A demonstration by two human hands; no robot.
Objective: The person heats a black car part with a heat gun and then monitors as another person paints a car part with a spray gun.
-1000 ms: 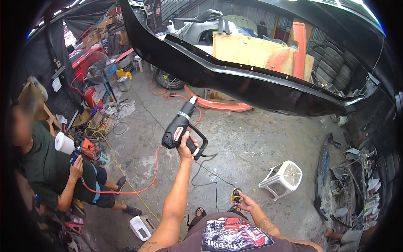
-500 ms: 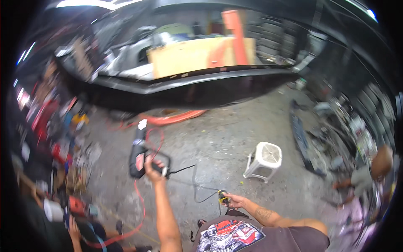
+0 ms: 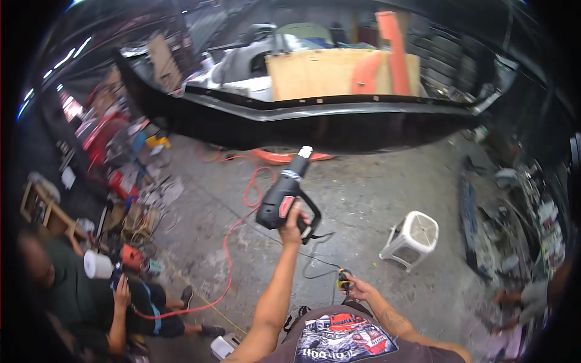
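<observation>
My left hand (image 3: 293, 226) is closed around the handle of a black heat gun (image 3: 278, 204) with a red label and a pale metal nozzle. The nozzle points away from me, at the lower edge of a long black car bumper (image 3: 351, 130) that spans the view. Whether nozzle and bumper touch, I cannot tell. Lower down, my right hand (image 3: 361, 288) grips a small yellow-and-black cord connector (image 3: 344, 279). A dark cord (image 3: 321, 262) runs between the heat gun and that connector.
A white plastic stool (image 3: 413, 237) stands to my right. A red hose (image 3: 227, 254) curls over the floor on my left, where a co-worker (image 3: 78, 290) holds a tool with a white cup. Dark car parts (image 3: 475, 221) lie far right; a wooden panel (image 3: 315, 75) stands behind the bumper.
The heat gun in my left hand has moved right and up, its nozzle now close to the bumper's lower edge. My view has turned left; the right hand still holds the connector.
</observation>
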